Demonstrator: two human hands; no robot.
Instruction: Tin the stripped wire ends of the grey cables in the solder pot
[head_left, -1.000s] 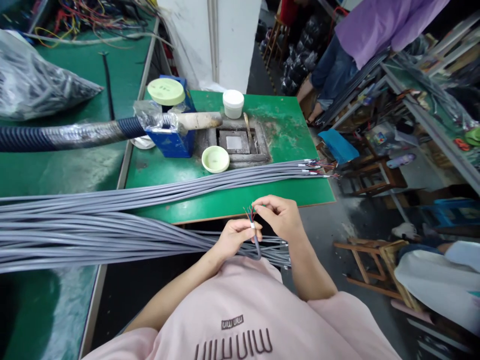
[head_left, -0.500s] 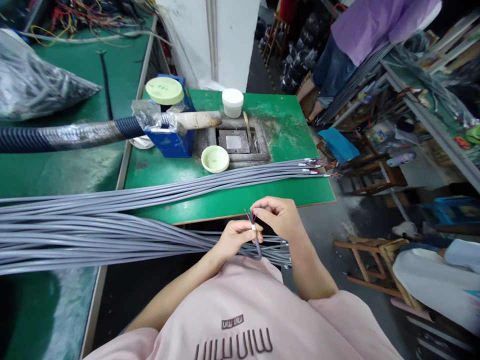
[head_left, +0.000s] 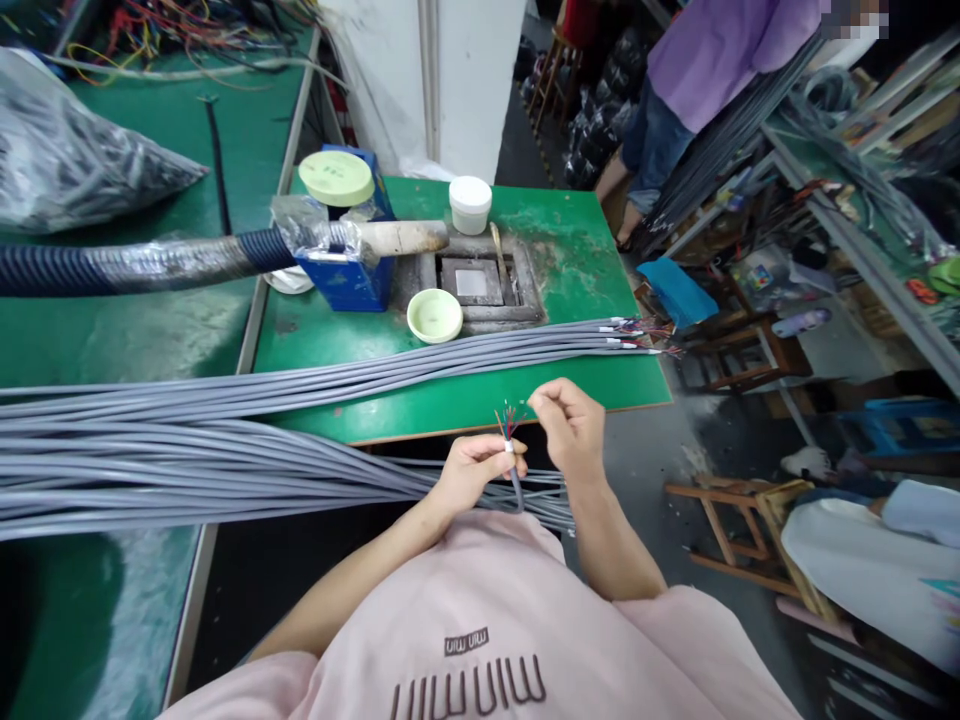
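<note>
My left hand (head_left: 476, 470) pinches a grey multi-core cable (head_left: 517, 492) near its end, just at the white band around it. Above that band, thin coloured wires (head_left: 510, 424) fan upward, red, green and dark ones among them. To the right of the wires, my right hand (head_left: 576, 430) is raised with thumb and forefinger pressed together. A tiny pale bit shows by those fingertips, too small to name. Behind my hands, a bundle of grey cables (head_left: 420, 368) lies across the green table (head_left: 480, 405), coloured wires showing at its right ends.
A second grey cable bundle (head_left: 225, 475) runs below the first. Farther back are a solder pot (head_left: 472, 285), a shallow dish (head_left: 435, 316), a white tub (head_left: 470, 205) and a ribbed hose (head_left: 172, 262) on a blue stand (head_left: 346, 282). A person in purple (head_left: 712, 60) stands back right.
My right hand has drawn away from the wires, up and to the right. The wires now spread wider, while my left hand keeps its hold on the cable.
</note>
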